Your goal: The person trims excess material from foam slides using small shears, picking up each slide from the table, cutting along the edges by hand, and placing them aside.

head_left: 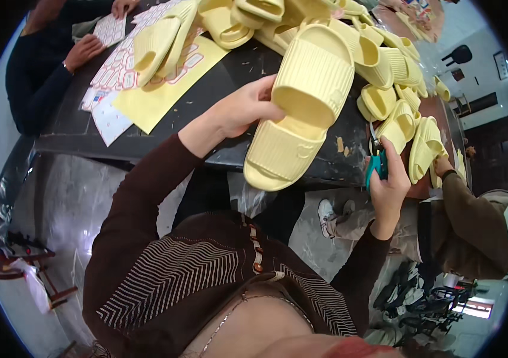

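My left hand (pixel 243 110) grips a pair of pale yellow slide sandals (pixel 307 107) by the side. The two sandals lie lengthwise against each other, with ribbed straps facing up, above the table's front edge. To the right, my right hand (pixel 390 179) is closed round small scissors with teal handles (pixel 375 169). Their blades point up toward the piled slides and stand apart from the held pair. The slide nearest the blades is a yellow one (pixel 398 128) on the table. Part of the scissors is hidden by my fingers.
A dark table (pixel 206 83) carries many more yellow slides (pixel 379 62) at the back and right. Sticker sheets (pixel 106 76) and a yellow sheet (pixel 167 89) lie at the left. One co-worker's hand (pixel 84 52) holds paper; another co-worker's hand (pixel 443 165) touches a slide.
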The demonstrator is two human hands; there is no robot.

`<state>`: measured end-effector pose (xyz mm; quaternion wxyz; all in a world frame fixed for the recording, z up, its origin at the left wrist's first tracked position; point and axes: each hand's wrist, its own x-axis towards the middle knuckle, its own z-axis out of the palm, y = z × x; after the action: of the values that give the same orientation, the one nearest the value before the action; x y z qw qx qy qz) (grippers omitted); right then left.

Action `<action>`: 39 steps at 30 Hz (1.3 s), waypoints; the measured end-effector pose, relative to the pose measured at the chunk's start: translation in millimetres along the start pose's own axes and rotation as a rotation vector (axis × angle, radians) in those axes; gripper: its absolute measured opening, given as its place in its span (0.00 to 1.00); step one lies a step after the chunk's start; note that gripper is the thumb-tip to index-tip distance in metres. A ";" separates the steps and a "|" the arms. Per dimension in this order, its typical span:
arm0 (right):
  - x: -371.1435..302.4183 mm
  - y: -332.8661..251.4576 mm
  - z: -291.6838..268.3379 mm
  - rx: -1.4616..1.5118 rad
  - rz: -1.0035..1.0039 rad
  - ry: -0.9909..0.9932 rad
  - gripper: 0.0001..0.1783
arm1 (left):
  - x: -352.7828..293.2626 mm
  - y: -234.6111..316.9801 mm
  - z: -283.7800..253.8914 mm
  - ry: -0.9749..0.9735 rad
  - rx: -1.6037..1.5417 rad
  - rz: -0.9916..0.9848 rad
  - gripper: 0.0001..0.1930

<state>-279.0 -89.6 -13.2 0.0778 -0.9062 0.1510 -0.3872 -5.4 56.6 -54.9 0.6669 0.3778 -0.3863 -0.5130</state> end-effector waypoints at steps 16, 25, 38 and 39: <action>17.2 6.8 13.3 0.057 0.265 0.005 0.27 | -6.0 8.2 12.6 -0.063 0.023 -0.074 0.38; 43.4 9.1 15.8 -0.556 -0.044 -0.060 0.30 | -3.9 3.7 12.5 -0.066 0.181 -0.135 0.39; 42.3 9.4 22.0 -0.649 -0.133 -0.001 0.30 | -7.7 1.2 15.1 -0.104 0.209 -0.092 0.38; 42.1 9.8 22.0 -0.655 -0.157 0.009 0.30 | -8.0 1.8 15.8 -0.107 0.214 -0.090 0.38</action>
<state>-237.5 -112.4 -2.4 -0.2481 -0.8903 0.1973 -0.3271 -20.3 63.0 -47.6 0.5777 0.4359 -0.4565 -0.5175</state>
